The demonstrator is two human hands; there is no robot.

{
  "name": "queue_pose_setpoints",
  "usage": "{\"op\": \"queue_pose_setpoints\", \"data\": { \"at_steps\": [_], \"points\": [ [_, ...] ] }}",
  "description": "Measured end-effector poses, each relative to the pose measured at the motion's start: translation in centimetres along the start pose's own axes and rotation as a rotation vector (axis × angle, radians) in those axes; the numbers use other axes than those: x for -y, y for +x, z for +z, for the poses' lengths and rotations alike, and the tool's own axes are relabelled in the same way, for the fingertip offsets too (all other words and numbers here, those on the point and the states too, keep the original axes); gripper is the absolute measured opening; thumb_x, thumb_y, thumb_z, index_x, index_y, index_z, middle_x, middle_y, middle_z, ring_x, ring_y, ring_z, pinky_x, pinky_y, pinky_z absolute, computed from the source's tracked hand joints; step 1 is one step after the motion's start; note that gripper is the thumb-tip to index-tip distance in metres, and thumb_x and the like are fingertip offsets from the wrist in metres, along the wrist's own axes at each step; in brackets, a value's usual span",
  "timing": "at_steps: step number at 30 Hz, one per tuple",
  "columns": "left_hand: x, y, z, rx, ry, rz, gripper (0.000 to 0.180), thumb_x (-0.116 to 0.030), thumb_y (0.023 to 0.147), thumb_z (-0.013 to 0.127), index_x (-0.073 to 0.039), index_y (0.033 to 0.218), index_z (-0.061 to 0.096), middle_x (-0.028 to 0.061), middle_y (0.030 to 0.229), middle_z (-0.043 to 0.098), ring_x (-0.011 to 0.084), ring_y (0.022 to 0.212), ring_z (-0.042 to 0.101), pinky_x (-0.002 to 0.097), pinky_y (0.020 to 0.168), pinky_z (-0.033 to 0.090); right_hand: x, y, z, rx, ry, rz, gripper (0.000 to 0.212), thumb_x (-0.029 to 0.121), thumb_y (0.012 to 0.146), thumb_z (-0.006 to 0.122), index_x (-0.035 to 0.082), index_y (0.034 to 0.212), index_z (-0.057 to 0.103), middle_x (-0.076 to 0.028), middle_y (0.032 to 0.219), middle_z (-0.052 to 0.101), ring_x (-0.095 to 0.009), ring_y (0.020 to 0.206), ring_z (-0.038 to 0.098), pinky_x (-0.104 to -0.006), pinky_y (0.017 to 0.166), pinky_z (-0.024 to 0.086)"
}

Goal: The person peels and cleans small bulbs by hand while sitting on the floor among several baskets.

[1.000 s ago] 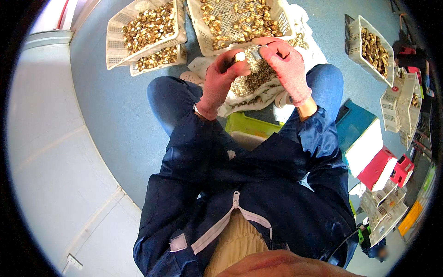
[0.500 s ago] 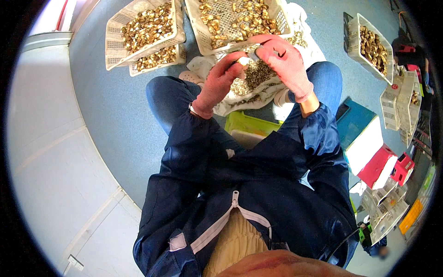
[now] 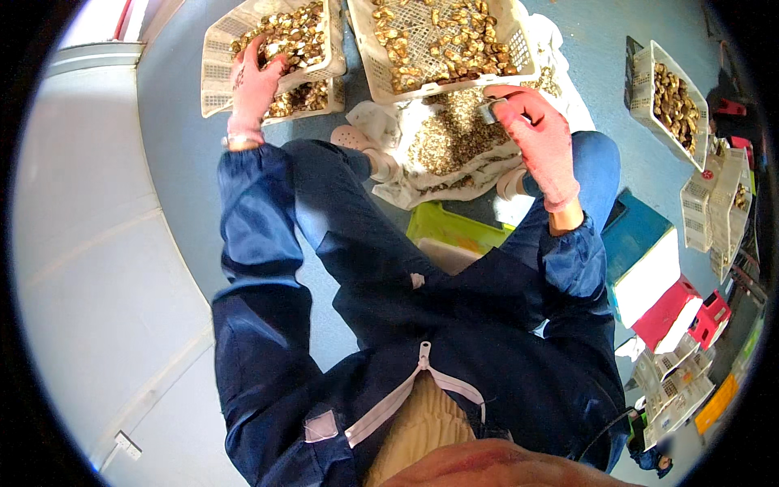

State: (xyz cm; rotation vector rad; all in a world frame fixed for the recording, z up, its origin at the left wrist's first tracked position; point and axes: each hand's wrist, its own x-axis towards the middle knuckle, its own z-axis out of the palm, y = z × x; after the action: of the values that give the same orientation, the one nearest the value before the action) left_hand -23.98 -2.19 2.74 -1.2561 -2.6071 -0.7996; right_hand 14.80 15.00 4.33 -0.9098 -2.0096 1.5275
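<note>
My left hand, in a pink glove, reaches over the near side of the left white crate. Its fingers are apart among the brown and pale mushroom-like pieces heaped there; I see nothing held in them. In its pink glove, my right hand pinches a small grey metal tool, perhaps a short blade. Below it a white cloth lies on the floor, covered with brown and pale trimmings. A second white crate, holding similar pieces, stands just beyond the cloth.
Under the left crate sits another crate with more pieces. A lime-green tray lies between my legs. To my right are a blue and white box, red stools and a filled white crate. A pale wall runs along the left.
My left hand has left the pale piece it held beside my right hand and moved left to the crate, fingers opening. My right hand keeps the grey tool. The view has shifted slightly.
</note>
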Motion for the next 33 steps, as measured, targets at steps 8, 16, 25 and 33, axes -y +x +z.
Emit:
{"op": "queue_pose_setpoints", "data": {
  "at_steps": [8,16,25,33],
  "points": [
    [-4.8,2.2,18.4,0.702,0.048,0.379,0.041,-0.038,0.087,0.062,-0.021,0.124,0.062,0.0119,0.12,0.066,0.0334,0.106,0.064,0.0436,0.091,0.051,0.6,0.3,-0.7,-0.024,0.025,0.111,0.012,0.012,0.088,0.065,0.001,0.084,0.064,-0.007,0.11,0.069,-0.015,0.095,0.061,-0.028,0.086,0.047],
    [-5.0,-1.6,30.3,1.039,0.971,0.754,0.028,-0.025,0.095,0.055,-0.008,0.116,0.063,0.0079,0.097,0.07,0.028,0.086,0.066,0.0417,0.07,0.054,0.0,0.7,-0.6,-0.025,0.103,0.149,0.014,0.011,0.086,0.067,0.0,0.078,0.064,-0.01,0.109,0.069,-0.021,0.099,0.062,-0.0328,0.087,0.047],
    [-11.7,2.0,23.1,0.775,-1.19,-0.322,0.041,-0.016,0.089,0.057,-0.001,0.127,0.051,0.0107,0.102,0.066,0.0241,0.089,0.068,0.0336,0.071,0.055,-1.1,0.9,-1.0,-0.126,0.113,0.13,0.017,0.015,0.088,0.066,-0.002,0.086,0.065,-0.008,0.106,0.069,-0.016,0.091,0.062,-0.0282,0.082,0.048],
    [-16.9,-6.3,12.0,0.456,-1.222,0.145,0.048,-0.001,0.089,0.059,0.0,0.135,0.046,0.0123,0.116,0.058,0.0241,0.104,0.063,0.0347,0.089,0.054,-2.0,0.9,-0.1,-0.24,0.34,0.069,0.014,0.011,0.089,0.063,0.0,0.095,0.069,-0.004,0.107,0.069,-0.009,0.086,0.058,-0.0235,0.078,0.046]
  ]
}}
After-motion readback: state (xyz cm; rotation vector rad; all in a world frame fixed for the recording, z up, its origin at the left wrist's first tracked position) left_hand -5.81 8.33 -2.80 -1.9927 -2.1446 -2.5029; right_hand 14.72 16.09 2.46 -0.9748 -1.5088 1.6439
